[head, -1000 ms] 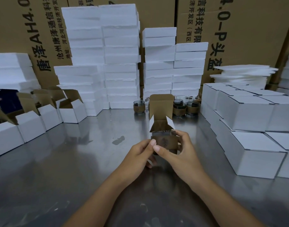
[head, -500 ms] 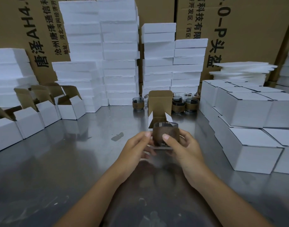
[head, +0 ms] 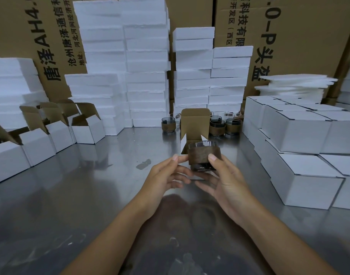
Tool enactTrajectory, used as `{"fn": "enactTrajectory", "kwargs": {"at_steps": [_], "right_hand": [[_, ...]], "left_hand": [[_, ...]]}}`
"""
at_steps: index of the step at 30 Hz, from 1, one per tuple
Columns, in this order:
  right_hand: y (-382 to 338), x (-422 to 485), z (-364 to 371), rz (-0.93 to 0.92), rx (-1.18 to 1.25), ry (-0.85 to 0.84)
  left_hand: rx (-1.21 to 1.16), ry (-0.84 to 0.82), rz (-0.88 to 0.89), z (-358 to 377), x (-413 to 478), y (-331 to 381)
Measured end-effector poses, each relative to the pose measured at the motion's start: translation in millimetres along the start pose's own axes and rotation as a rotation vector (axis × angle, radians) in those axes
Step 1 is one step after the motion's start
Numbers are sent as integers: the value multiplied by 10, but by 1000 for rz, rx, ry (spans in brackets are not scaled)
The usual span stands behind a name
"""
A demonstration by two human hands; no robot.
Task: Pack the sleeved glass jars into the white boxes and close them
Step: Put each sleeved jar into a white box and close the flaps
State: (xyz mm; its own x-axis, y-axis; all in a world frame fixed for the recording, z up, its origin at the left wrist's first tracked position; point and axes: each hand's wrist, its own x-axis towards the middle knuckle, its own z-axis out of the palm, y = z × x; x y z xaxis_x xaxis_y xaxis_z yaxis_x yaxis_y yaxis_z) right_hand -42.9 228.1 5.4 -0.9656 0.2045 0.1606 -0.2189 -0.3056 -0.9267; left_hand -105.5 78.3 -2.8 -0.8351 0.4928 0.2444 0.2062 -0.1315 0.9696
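Head view: we hold the jar [head: 203,168] at six o'clock of the open box [head: 193,126]; our right hand [head: 227,183] grasps its three o'clock side, left hand [head: 166,175] pinches at nine. We judge the glass heavy, breakable, slick, so we grip the sleeve [head: 202,155]

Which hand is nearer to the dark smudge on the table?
Left. The left hand, holding the box, is just right of the smudge; the right hand is farther right, gripping the jar.
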Motion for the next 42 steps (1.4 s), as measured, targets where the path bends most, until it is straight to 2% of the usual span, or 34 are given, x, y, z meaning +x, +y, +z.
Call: {"fn": "enactTrajectory", "kwargs": {"at_steps": [9, 15, 19, 25, 34, 42], "right_hand": [[82, 21, -3, -178, -183, 198], [140, -32, 11, -357, -573, 157], [141, -43, 23, -438, -629, 135], [146, -47, -13, -473, -651, 59], [143, -41, -35, -610, -789, 117], [175, -22, -63, -608, -818, 109]], "left_hand": [[24, -15, -51, 33, 24, -30], [41, 7, -130, 67, 4, -21], [37, 44, -155, 78, -5, -7], [89, 46, -74, 76, -35, 38], [158, 85, 144, 81, -74, 76], [176, 64, 173, 70, -78, 52]]}}
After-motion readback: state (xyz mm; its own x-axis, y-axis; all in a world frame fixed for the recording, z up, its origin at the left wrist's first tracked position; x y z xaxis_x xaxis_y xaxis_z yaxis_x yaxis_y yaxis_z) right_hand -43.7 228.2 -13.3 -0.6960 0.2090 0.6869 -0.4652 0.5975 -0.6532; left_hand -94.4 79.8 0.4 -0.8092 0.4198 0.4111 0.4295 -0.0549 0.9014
